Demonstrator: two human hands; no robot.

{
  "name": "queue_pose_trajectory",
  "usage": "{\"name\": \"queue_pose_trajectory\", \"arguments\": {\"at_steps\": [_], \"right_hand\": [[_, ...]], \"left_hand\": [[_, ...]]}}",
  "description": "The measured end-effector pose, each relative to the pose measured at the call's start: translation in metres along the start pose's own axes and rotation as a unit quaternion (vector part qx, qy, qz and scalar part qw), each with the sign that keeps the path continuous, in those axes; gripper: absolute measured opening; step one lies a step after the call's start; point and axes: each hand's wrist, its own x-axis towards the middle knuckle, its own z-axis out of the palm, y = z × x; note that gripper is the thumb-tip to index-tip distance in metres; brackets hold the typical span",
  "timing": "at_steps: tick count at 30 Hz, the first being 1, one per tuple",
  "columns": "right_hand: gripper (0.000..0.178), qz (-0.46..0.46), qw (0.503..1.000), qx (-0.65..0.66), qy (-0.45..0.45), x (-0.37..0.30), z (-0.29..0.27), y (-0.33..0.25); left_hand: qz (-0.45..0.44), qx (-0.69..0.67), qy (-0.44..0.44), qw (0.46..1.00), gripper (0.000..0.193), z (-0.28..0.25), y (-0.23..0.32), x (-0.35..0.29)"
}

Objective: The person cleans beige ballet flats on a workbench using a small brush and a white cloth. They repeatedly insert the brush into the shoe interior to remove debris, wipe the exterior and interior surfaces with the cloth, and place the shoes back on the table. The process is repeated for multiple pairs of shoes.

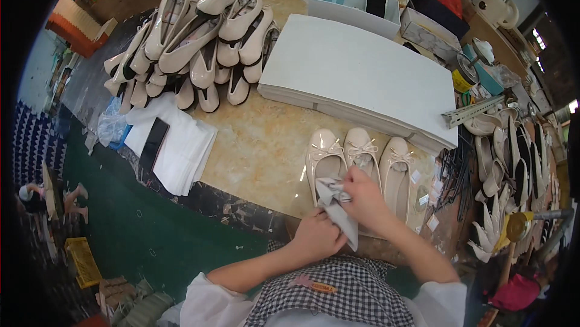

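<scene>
Both my hands grip a crumpled sheet of pale grey tissue paper (344, 221) above the near ends of three beige ballet flats. My left hand (319, 234) is closed on its lower left side, while my right hand (366, 199) pinches its upper part. Side by side stand the left flat (320, 144), the middle flat (361, 139) and the right flat (397, 153), toes pointing away and each with a bow. Crumpled paper shows inside the middle one. The paper and my hands cover part of the left and middle shoes.
Behind the flats lies a big stack of white sheets (362, 73). A heap of beige flats (199, 43) fills the back left. A black phone (154, 139) rests on white paper (187, 170). More shoes hang at the right (495, 158), near thin black rods (457, 188).
</scene>
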Motion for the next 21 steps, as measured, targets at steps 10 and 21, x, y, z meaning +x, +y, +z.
{"name": "queue_pose_trajectory", "arguments": {"at_steps": [10,21], "right_hand": [[0.055,-0.077,0.993,-0.021,0.089,0.054,0.013,0.013],[0.045,0.014,0.972,0.091,0.218,-0.027,-0.061,0.049]], "left_hand": [[0.028,0.001,0.071,0.997,0.024,0.017,-0.003,-0.007],[-0.069,0.03,0.233,0.969,0.023,-0.034,-0.032,-0.012]]}}
